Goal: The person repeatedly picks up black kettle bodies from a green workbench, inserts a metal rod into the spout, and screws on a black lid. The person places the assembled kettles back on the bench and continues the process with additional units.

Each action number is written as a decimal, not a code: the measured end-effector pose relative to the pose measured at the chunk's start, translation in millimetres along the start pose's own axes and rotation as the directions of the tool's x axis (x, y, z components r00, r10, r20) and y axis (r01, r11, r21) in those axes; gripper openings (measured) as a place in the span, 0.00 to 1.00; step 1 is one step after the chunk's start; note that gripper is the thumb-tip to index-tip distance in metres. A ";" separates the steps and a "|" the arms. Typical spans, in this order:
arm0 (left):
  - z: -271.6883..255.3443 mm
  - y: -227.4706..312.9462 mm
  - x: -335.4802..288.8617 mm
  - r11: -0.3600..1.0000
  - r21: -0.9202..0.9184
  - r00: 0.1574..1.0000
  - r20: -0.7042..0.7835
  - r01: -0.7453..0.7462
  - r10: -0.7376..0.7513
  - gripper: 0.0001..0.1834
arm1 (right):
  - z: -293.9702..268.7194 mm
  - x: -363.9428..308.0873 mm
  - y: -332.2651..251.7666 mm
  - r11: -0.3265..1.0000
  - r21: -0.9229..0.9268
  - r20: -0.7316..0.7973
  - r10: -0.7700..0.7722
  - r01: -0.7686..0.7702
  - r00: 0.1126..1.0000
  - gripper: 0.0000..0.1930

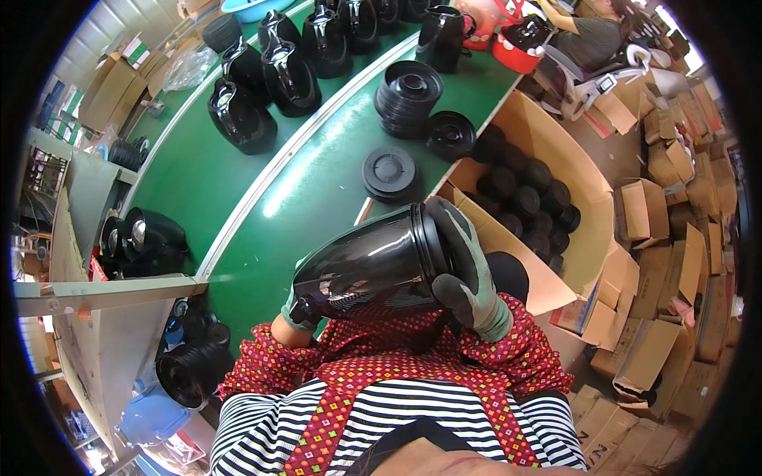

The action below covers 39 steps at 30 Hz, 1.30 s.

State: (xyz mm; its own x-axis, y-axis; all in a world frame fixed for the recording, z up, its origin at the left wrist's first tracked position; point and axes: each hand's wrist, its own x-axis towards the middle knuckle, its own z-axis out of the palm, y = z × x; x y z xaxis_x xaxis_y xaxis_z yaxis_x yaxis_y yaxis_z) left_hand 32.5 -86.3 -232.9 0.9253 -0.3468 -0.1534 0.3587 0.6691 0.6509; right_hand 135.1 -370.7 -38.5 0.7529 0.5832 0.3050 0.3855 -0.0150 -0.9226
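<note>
Gloved fingers wrap a glossy black vessel from both ends, holding it on its side just in front of the worker's body. Beginning at the far left, a couple of shiny black shells rest together near the end of the green table. Farther along, past a pale rail, more black shells stand close together, probably grouped there to keep them out of the elbows' way. The left hand cups the vessel's narrower end; most of its fingers are hidden behind the black wall, but it looks to be grasping and bearing weight. The vessel tilts a little, narrow end lower, with its wide, ridged end to the right. Just beyond it sits a low black disc, then a taller stack of ringed discs, likely piled to save room, with another round piece beside it. The right hand grips the ridged end, fingers over the far side and thumb on the near side, presumably because the ridges give purchase. Right of that, a carton holding dark round pieces stands at the table's edge, apparently for a short reach; more cardboard boxes crowd the far right.
</note>
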 end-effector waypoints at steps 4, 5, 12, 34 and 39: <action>7.7 1.0 6.3 0.943 0.320 0.992 -0.058 -0.089 0.113 0.29 | -9.0 -19.5 -4.7 0.997 0.076 -0.055 0.014 -0.010 0.998 0.46; 59.1 34.4 3.7 0.778 0.613 0.961 -0.110 -0.135 0.254 0.33 | -10.5 -26.7 -3.5 0.986 0.158 -0.100 0.065 -0.049 0.993 0.45; 178.3 131.2 -0.7 -0.386 0.816 0.620 0.578 -0.430 0.530 0.27 | -24.3 -28.8 -10.4 0.606 0.705 0.063 0.463 -0.368 0.884 0.29; 160.4 109.9 7.1 0.459 0.800 0.840 0.099 -0.386 0.533 0.29 | -42.8 -44.9 -25.1 0.968 0.223 -0.164 -0.076 0.112 0.983 0.53; 217.4 135.3 10.2 -0.242 0.851 0.710 0.524 -0.466 0.472 0.28 | -40.6 -56.5 -11.3 0.311 0.865 0.207 0.493 -0.394 0.845 0.44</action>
State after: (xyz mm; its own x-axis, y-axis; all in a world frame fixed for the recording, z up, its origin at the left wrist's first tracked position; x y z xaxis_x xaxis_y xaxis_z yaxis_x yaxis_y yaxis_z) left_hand 63.7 -142.1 15.2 0.7613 -0.2748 0.5873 -0.6233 -0.5596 0.5462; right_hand 109.9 -436.4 -35.8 0.7159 0.6533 -0.2464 -0.6378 0.4684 -0.6114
